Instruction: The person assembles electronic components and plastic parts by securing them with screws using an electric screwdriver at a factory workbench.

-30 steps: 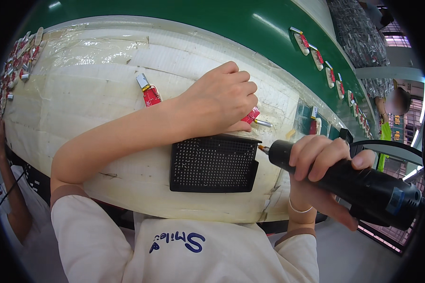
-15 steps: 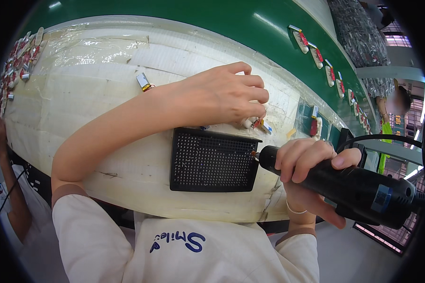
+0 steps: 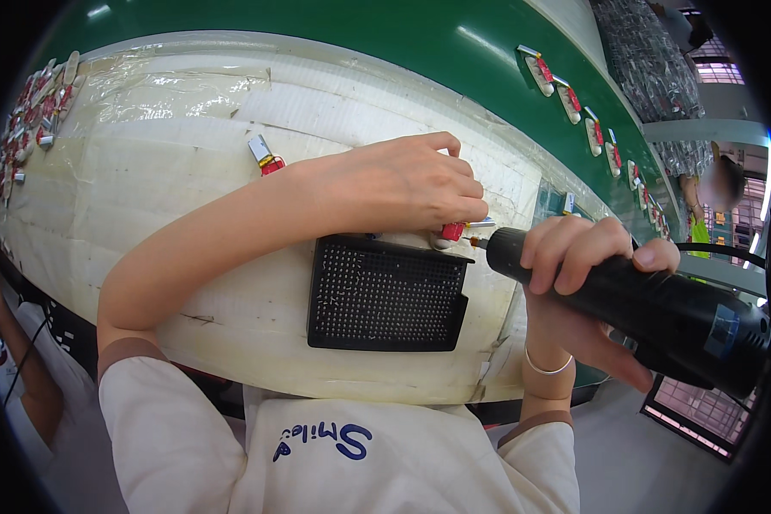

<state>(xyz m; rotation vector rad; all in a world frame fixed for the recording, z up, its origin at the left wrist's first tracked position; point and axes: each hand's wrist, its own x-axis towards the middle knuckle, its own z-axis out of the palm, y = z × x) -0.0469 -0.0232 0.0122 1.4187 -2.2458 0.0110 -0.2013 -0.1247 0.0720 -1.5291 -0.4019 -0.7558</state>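
Note:
My left hand (image 3: 424,184) is closed on a small white housing (image 3: 441,242) carrying a red circuit board (image 3: 452,231) and a silver battery; most of the housing is hidden under my fingers. My right hand (image 3: 578,265) wraps around a black electric screwdriver (image 3: 660,313). Its tip is close beside the red board; I cannot tell whether they touch. Below my left hand lies a black tray (image 3: 385,344) with rows of small screws in its holes. Next to my left forearm lies a silver battery (image 3: 259,148) with a red board.
Several white housings (image 3: 537,75) with red boards and batteries line the green surface (image 3: 403,43) at the far right. A pile of similar parts (image 3: 43,111) sits at the far left. A person's arm (image 3: 34,377) shows at the left edge; another person stands at the far right.
The screwdriver has moved from the tray's right edge up and right to the part in my left hand. That part has turned, so its red board shows more.

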